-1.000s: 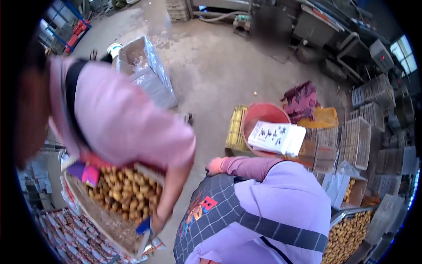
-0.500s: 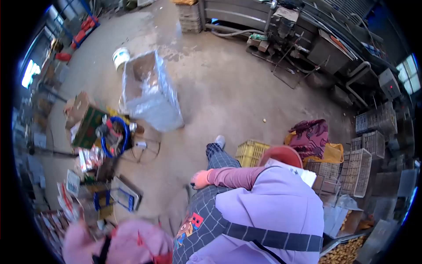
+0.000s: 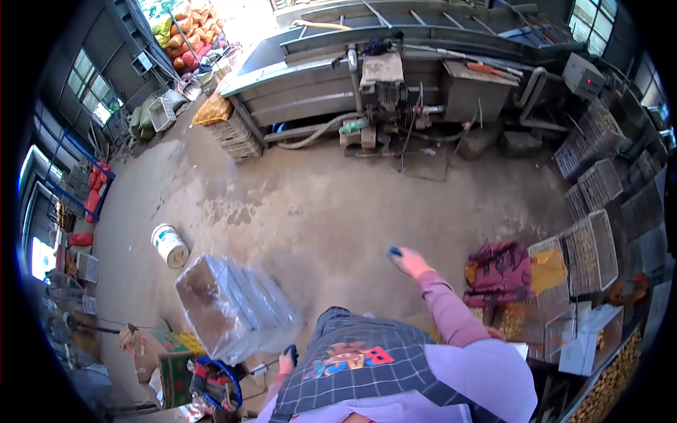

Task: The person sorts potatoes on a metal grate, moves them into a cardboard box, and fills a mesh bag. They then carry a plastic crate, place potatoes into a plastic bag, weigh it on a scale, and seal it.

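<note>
My right hand [image 3: 409, 262] is held out in front of me above the concrete floor, with dark coverings at the fingertips. Its fingers point forward, loosely open, and I make out nothing held in them. Low beside my checked apron [image 3: 352, 356], my left hand [image 3: 287, 359] also shows dark fingertips. It looks open and is partly cut off by the apron. Nearest to it stands a large box wrapped in clear plastic [image 3: 240, 307], open at one end. A maroon patterned cloth [image 3: 499, 273] lies over crates to the right of my right hand.
A white bucket [image 3: 170, 246] lies tipped on the floor. A metal machine with a long trough [image 3: 310, 99] spans the back. Plastic crates [image 3: 594, 250] and a bin of small brownish items [image 3: 606, 384] line the right. A cardboard box [image 3: 173, 381] and blue-rimmed basket [image 3: 215, 386] are lower left.
My view has swung up and leftward, bringing the machine and windows into fuller sight. My right hand has moved from my lap outward; my left hand has appeared. The pink-clothed person has left view.
</note>
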Available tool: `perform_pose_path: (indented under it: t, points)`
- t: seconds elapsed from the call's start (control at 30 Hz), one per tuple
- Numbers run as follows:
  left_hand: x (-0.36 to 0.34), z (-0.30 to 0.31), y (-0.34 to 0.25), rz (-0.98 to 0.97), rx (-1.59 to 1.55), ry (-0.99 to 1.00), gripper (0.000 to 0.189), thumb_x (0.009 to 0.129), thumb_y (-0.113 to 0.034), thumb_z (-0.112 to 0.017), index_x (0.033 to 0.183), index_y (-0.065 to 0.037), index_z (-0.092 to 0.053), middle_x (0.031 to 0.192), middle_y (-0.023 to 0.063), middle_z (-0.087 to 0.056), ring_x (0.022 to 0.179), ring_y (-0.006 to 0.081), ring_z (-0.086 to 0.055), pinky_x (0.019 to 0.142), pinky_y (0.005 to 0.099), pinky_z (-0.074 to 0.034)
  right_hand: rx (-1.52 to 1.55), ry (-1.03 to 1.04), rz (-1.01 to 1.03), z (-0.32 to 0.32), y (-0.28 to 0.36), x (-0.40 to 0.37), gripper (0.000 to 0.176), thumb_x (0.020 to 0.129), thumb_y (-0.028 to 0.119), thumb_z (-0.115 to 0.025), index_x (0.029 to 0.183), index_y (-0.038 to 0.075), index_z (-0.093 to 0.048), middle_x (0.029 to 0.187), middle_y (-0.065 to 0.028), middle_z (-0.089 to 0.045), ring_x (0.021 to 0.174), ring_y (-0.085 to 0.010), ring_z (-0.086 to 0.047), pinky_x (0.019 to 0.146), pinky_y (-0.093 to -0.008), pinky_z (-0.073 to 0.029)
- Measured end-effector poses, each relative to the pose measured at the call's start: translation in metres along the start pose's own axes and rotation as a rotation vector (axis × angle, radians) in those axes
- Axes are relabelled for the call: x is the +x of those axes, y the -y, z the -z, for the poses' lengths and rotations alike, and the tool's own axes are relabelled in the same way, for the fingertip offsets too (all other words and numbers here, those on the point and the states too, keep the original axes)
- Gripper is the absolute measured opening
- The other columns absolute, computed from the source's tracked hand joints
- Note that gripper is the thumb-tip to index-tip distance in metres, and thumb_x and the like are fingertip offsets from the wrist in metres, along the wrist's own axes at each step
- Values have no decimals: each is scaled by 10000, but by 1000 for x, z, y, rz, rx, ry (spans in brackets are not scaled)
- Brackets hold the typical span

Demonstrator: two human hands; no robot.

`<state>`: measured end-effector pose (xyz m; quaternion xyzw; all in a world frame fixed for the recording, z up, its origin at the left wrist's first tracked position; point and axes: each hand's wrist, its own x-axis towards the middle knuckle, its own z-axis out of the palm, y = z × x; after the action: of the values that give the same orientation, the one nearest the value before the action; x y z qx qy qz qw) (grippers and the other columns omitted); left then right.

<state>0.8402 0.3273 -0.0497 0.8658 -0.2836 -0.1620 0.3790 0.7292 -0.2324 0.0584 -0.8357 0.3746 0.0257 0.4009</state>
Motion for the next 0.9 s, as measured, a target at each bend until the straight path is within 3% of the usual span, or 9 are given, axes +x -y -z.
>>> perform_pose_path:
  t: [0.03,0.1,0.2,0.3,0.4,0.5,0.73,0.87,0.9]
  points:
    - [45,-13,-9,-68,-71,-32,280,894,-244,-573,1049,-37,-681,839,42,-664,623,117,-591,518,303,-438,86,-106,-35,14,-21,9,424,861,422,-546,1025,47,-658,1057,-208,-650,1018,-364,-603,858,-426,-468]
    - [146,-46,-37,528,-472,33,330,880,-289,-592,1059,-25,-676,850,31,-656,671,107,-582,577,305,-450,207,-172,-181,32,-72,18,405,869,390,-575,1040,31,-658,1047,-207,-654,1003,-374,-607,847,-410,-469]
    - [292,-103,-82,701,-440,216,342,916,-263,-543,1145,-25,-632,950,66,-656,823,166,-616,644,320,-471,-44,-171,-308,32,-163,-12,405,860,406,-544,954,32,-669,969,-230,-648,973,-407,-600,831,-456,-465]
    - [428,-150,-158,278,-256,511,384,887,-305,-574,1093,12,-648,1081,205,-667,1055,280,-620,909,335,-452,-21,-199,-639,19,-222,-87,369,859,363,-496,889,47,-683,928,-241,-643,922,-418,-603,779,-491,-470]
    - [553,-206,-236,91,-212,631,367,892,-304,-571,1091,-5,-650,981,184,-686,949,259,-641,846,340,-471,-15,-261,-1112,-34,-247,-168,314,895,253,-496,966,-3,-663,907,-198,-680,878,-353,-656,729,-467,-494]
    - [647,-253,-341,-71,-273,703,407,908,-308,-583,1141,23,-631,1024,106,-692,930,161,-603,827,304,-467,372,-479,-1039,-76,-227,-194,325,891,278,-543,950,-17,-665,866,-183,-681,809,-263,-653,699,-401,-491]
    - [725,-440,-483,-358,-20,867,393,891,-333,-577,1082,4,-645,1000,205,-675,937,305,-650,806,374,-484,609,-649,-1057,-157,-250,-131,399,873,342,-623,1076,0,-658,971,-192,-689,844,-267,-649,753,-413,-488]
    - [680,-534,-495,-622,-137,1053,342,886,-256,-612,1108,1,-650,1059,207,-669,980,280,-648,863,336,-478,475,-754,-1028,-4,-221,-53,320,920,306,-535,1074,64,-677,900,-239,-664,837,-406,-646,728,-458,-499]
    - [647,-531,-520,-230,-176,1154,349,897,-252,-599,1129,3,-648,1075,141,-664,957,221,-629,858,311,-474,461,-692,-1216,45,-215,-39,335,912,324,-550,1044,49,-686,899,-246,-660,861,-409,-639,761,-462,-494]
